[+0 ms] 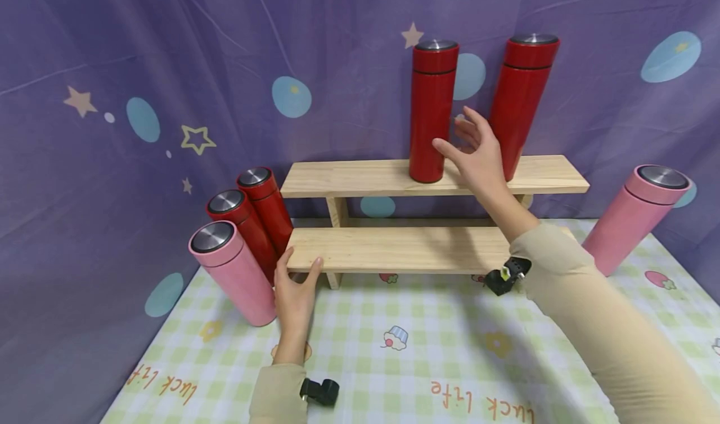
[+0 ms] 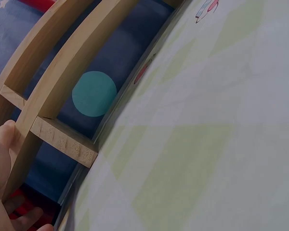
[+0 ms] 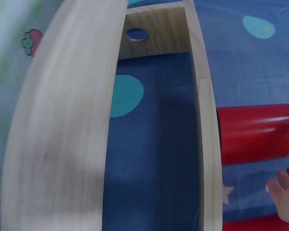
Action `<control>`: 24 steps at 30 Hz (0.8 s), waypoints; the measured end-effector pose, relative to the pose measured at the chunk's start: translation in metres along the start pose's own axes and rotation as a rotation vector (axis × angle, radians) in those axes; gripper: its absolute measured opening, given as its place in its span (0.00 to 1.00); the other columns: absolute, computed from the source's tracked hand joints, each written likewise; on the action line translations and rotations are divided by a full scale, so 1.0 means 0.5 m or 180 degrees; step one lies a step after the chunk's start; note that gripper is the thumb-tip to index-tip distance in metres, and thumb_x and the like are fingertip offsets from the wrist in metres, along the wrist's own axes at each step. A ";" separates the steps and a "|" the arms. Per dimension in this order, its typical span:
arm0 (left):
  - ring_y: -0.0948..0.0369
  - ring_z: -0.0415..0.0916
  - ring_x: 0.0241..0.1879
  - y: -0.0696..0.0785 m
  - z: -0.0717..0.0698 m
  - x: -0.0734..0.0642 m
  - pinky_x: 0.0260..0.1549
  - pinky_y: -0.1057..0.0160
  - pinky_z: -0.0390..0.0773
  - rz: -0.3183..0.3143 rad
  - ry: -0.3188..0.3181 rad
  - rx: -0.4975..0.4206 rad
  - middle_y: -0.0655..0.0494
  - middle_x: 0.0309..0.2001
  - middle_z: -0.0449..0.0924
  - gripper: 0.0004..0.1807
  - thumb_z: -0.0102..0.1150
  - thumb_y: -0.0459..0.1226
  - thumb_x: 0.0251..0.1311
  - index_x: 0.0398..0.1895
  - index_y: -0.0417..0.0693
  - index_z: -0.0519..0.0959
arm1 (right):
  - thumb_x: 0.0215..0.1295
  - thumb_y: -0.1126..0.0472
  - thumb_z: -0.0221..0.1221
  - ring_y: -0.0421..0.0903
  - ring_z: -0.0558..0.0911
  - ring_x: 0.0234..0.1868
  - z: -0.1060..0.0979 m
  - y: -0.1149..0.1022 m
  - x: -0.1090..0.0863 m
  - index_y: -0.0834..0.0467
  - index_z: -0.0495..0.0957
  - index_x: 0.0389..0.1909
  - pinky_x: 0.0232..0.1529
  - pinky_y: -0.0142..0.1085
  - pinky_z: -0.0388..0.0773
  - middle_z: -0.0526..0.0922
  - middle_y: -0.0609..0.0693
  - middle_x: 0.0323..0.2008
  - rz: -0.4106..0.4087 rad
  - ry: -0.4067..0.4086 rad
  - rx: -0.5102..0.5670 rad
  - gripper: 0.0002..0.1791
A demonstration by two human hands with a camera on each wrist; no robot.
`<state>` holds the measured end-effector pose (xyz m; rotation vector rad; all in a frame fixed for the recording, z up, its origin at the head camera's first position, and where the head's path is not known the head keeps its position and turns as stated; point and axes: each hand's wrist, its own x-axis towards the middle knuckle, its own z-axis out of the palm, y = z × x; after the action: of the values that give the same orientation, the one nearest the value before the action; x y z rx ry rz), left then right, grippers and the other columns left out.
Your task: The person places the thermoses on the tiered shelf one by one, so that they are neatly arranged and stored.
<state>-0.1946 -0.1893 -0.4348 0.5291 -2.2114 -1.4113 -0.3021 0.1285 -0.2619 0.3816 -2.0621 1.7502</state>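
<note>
Your right hand (image 1: 480,152) is hanging above the wooden rack (image 1: 388,249), thumb and fingers spread well apart, holding nothing; one red bottle (image 1: 430,105) is standing on the rack's upper shelf (image 1: 354,177) by your thumb, though I cannot tell whether they are touching; a second red bottle (image 1: 523,92) is standing nearer the rack's right end, just beside that hand; your left hand (image 1: 295,299) is resting at the rack's lower left corner, fingers loosely parted, gripping no bottle; your knuckles catching either tall bottle could be tipping it over; your left hand pushing that corner could be jolting the rack beneath both.
</note>
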 end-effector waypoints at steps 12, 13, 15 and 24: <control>0.46 0.64 0.65 -0.002 -0.001 0.000 0.62 0.43 0.63 0.0037 -0.0015 -0.0025 0.46 0.68 0.66 0.41 0.69 0.55 0.57 0.71 0.55 0.66 | 0.61 0.71 0.66 0.45 0.75 0.62 -0.098 -0.004 -0.111 0.60 0.70 0.67 0.63 0.36 0.68 0.78 0.53 0.60 -0.0470 0.0335 0.0431 0.33; 0.46 0.64 0.65 -0.002 -0.001 0.000 0.62 0.43 0.63 0.0043 -0.0016 -0.0024 0.46 0.68 0.66 0.41 0.69 0.55 0.57 0.71 0.55 0.66 | 0.60 0.72 0.66 0.46 0.75 0.62 -0.106 -0.002 -0.122 0.60 0.70 0.67 0.62 0.34 0.69 0.79 0.54 0.60 -0.0503 0.0342 0.0515 0.32; 0.46 0.64 0.65 -0.002 -0.001 0.000 0.62 0.42 0.63 0.0043 -0.0012 -0.0015 0.46 0.68 0.66 0.41 0.69 0.56 0.57 0.71 0.56 0.66 | 0.60 0.75 0.64 0.45 0.76 0.61 -0.123 0.003 -0.141 0.60 0.72 0.65 0.60 0.31 0.70 0.79 0.54 0.59 -0.0592 0.0334 0.0668 0.31; 0.47 0.64 0.65 -0.002 0.000 -0.001 0.61 0.41 0.63 0.0004 -0.0025 0.0020 0.47 0.68 0.65 0.41 0.68 0.57 0.57 0.72 0.57 0.65 | 0.58 0.86 0.56 0.49 0.79 0.58 -0.192 0.047 -0.226 0.72 0.70 0.63 0.58 0.31 0.73 0.80 0.61 0.57 -0.0865 0.0323 0.1144 0.30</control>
<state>-0.1941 -0.1895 -0.4357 0.5251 -2.2228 -1.4086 -0.2008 0.2209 -0.3234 0.6317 -1.5406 1.9202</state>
